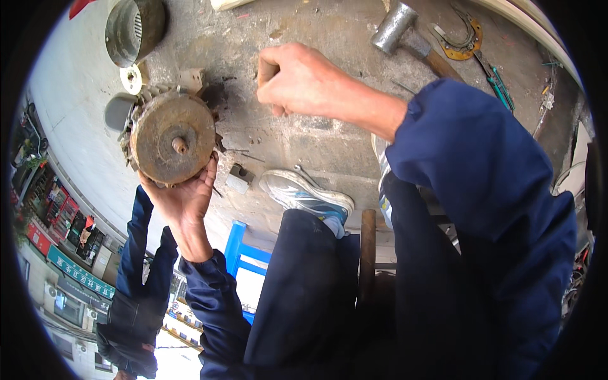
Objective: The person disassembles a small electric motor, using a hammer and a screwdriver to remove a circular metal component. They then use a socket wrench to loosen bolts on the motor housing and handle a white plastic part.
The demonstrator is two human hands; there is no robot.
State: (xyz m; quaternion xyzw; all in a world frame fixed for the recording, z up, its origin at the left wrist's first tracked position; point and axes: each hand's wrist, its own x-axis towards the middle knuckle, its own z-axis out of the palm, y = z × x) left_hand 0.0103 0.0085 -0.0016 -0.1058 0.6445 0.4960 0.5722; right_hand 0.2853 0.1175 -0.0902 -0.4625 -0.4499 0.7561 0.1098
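Note:
An electric motor stands on the floor at the left, its rusty round end plate and short central shaft turned up. My left hand grips its near edge, fingers bent around the rim. To the motor's right, my right hand hovers above the concrete, apart from the motor. Its fingers are curled closed; anything inside them is hidden. A small metal block sits on the floor just right of my left hand.
Beyond the motor lie a cylindrical metal cover and a pale plastic fan. A hammer and a green-handled tool rest at the far right. A blue stool is near my left forearm. Another person stands at the left.

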